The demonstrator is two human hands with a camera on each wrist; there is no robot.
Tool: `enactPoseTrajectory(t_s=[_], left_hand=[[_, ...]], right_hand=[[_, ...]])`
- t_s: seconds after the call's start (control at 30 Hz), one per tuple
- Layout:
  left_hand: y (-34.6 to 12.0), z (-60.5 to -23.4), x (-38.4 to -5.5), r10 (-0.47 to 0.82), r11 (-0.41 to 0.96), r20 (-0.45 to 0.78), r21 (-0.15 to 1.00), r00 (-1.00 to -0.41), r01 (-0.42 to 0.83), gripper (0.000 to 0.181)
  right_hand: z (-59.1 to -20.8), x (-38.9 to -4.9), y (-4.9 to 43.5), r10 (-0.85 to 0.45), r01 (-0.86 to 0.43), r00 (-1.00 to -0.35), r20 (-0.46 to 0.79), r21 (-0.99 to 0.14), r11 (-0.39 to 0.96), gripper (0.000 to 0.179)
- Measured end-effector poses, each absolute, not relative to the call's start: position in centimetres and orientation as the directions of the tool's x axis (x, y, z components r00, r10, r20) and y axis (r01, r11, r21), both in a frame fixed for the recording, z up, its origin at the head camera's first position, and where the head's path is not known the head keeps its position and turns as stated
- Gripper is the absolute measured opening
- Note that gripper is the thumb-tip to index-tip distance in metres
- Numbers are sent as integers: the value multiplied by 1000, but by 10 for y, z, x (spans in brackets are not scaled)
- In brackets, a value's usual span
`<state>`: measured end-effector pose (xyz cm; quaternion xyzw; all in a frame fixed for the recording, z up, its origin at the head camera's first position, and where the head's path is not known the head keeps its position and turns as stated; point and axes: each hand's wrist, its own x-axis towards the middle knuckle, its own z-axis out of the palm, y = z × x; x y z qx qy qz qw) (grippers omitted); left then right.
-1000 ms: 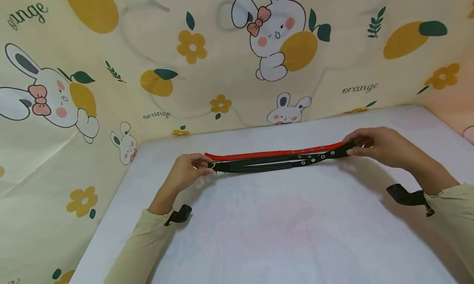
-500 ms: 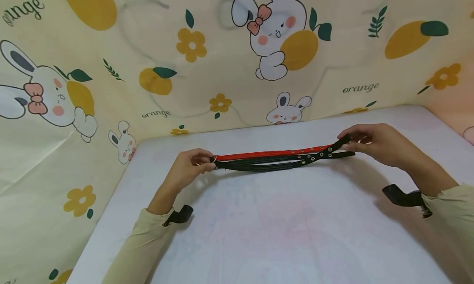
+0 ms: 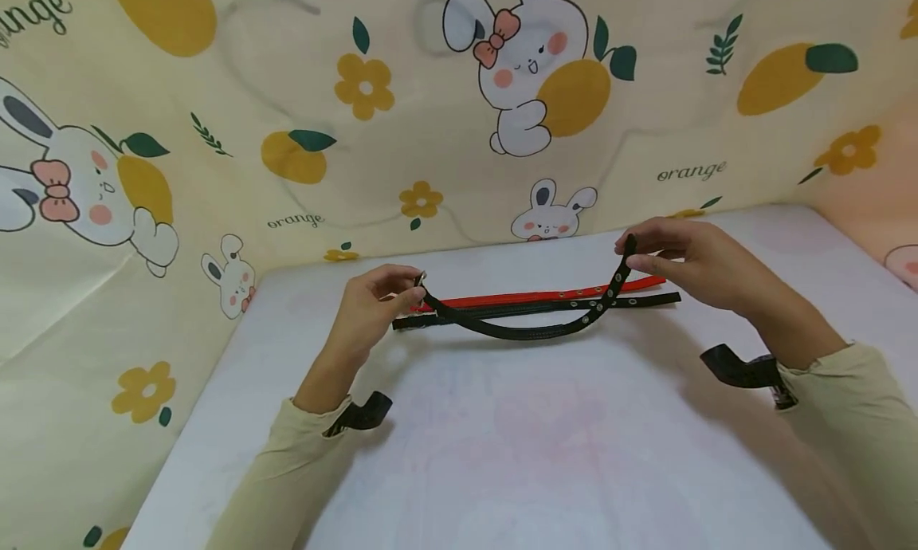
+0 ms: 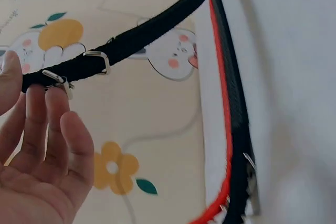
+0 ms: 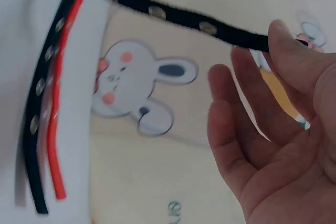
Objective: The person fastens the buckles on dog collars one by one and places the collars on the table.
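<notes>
Between my two hands a black collar (image 3: 516, 332) with metal eyelets sags in a curve, both ends raised off the table. My left hand (image 3: 369, 311) pinches its buckle end; the metal buckle (image 4: 60, 83) shows at the fingertips in the left wrist view. The eyelet end is pinched between thumb and fingers of my right hand (image 3: 688, 259). Behind it, side by side on the table, lie a second black collar (image 3: 656, 300) and a red collar (image 3: 502, 300), their eyelets toward the right. The hanging collar crosses in front of both and hides parts of them.
The white tabletop (image 3: 516, 438) spreads out before me. At its back and left hangs a cream cloth (image 3: 402, 151) printed with rabbits and oranges. A black wrist mount (image 3: 362, 413) juts from each sleeve.
Both hands have risen and drawn closer together, lifting one black collar, which now bows downward. The red collar and the other black one stay behind on the table.
</notes>
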<state>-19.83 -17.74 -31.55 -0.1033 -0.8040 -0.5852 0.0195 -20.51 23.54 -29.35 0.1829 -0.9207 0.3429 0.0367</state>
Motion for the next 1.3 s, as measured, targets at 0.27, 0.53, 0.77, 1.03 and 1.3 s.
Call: enactPoseTrajectory(t_s=[0.27,0.53,0.77,1.03,1.3], left_hand=[[-160,-315,-192,158,239,221,937,-962,254,27],[-150,-316,-189,170,144,284,940,-944,308,26],[-143,-321,-188,139,61,257,962,-957,267,26],[-137,-328,-188,17,-25,256,967,-967,255,28],[-130,-326,-184,27,8,204,979,-979,205,27]], right_hand=[[-292,-201,209,-333,-345,-930,157,-689,637,34],[-287,-196,191,-337,-347,-930,149,-660,666,42],[-296,-195,183,-367,-362,-919,144,-676,642,42],[-306,-196,173,-453,-478,-864,218,-637,605,46],[-303,-191,169,-403,-402,-900,162,-664,630,37]])
